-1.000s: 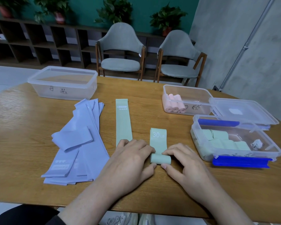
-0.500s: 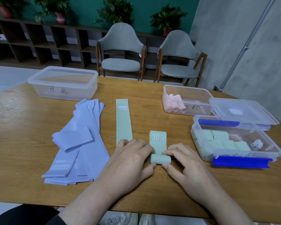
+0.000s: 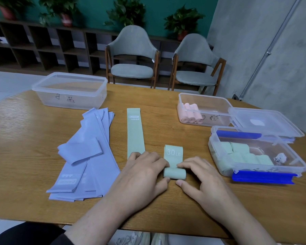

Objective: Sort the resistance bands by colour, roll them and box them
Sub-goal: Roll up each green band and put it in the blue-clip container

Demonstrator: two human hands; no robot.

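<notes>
The fingertips [image 3: 181, 166] of the right hand [image 3: 204, 181] and the curled fingers of the left hand [image 3: 143, 175] pinch a half-rolled green band [image 3: 173, 162] from both sides, with its flat end marked 30 LB lying on the wooden table [image 3: 166, 209]. Just left of it lies a flat green band [image 3: 135, 132], then a pile of purple bands [image 3: 88, 156]. To the right a box with blue clips [image 3: 258, 171] holds green rolls [image 3: 244, 156], behind it a box [image 3: 205, 101] holds pink rolls [image 3: 190, 115], and an empty box [image 3: 69, 91] stands far left
</notes>
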